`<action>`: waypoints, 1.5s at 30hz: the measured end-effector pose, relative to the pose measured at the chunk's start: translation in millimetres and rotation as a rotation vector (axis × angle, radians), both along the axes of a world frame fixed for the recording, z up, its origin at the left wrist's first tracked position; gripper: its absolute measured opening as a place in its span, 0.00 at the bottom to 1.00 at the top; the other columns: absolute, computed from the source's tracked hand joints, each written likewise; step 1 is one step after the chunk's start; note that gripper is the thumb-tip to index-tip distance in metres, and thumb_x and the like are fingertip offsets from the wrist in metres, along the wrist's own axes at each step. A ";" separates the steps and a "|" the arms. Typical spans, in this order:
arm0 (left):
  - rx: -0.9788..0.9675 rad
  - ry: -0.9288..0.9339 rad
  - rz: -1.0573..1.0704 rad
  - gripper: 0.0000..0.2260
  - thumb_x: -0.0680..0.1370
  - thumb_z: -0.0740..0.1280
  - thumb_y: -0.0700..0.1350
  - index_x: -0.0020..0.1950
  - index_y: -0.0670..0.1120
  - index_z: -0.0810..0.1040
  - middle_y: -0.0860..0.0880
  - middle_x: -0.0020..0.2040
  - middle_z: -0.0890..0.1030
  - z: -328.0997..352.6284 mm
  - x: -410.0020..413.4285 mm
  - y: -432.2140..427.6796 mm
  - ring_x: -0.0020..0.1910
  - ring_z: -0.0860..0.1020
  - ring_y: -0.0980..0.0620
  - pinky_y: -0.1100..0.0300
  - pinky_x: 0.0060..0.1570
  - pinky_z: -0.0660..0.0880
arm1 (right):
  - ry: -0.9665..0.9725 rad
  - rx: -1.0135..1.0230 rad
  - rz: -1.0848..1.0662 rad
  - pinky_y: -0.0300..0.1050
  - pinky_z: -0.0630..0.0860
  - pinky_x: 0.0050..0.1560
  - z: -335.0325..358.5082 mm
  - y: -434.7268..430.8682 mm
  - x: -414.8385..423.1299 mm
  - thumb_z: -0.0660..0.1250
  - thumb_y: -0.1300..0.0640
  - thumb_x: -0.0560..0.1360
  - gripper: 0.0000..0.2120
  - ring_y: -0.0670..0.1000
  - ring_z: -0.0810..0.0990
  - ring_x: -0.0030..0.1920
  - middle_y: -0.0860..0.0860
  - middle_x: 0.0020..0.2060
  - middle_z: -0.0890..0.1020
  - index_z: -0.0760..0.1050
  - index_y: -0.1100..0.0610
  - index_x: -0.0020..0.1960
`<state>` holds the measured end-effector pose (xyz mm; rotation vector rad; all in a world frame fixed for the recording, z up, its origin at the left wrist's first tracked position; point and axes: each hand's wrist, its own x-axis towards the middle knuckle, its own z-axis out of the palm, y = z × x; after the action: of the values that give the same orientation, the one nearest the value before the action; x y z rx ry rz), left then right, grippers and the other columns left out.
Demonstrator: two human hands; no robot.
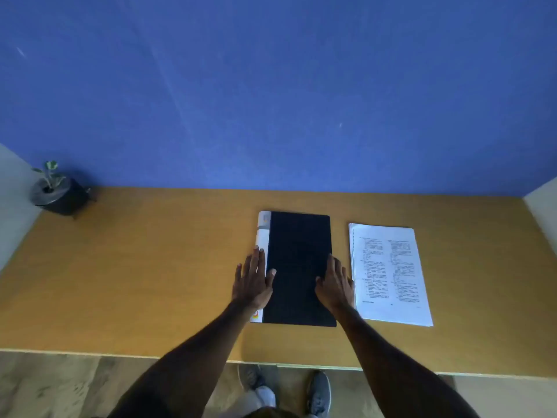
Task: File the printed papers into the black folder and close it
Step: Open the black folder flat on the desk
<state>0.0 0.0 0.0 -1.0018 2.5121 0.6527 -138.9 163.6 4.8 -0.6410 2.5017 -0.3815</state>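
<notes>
The black folder lies closed and flat on the wooden desk, with a white strip along its left edge. My left hand rests flat on that left edge, fingers spread, thumb on the black cover. On the folder's right edge sits my right hand, fingers together and pointing away from me. Neither hand holds anything. A stack of printed papers lies just right of the folder, text side up, a small gap between them.
A small potted plant in a dark pot stands at the desk's far left corner. A blue wall backs the desk. White side panels flank it. My shoes show below the near edge.
</notes>
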 end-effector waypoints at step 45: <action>0.249 0.373 0.180 0.31 0.86 0.62 0.60 0.87 0.52 0.61 0.49 0.83 0.69 18.4 -4.8 -7.3 0.80 0.72 0.45 0.42 0.76 0.75 | -0.359 -0.802 -0.692 0.53 0.88 0.40 39.0 -32.5 -24.7 0.68 0.55 0.85 0.07 0.59 0.90 0.42 0.60 0.46 0.89 0.82 0.56 0.60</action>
<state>-4.8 -7.3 18.4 -1.1029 2.5717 1.2777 -163.6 131.0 43.8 0.0727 2.0849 -1.6335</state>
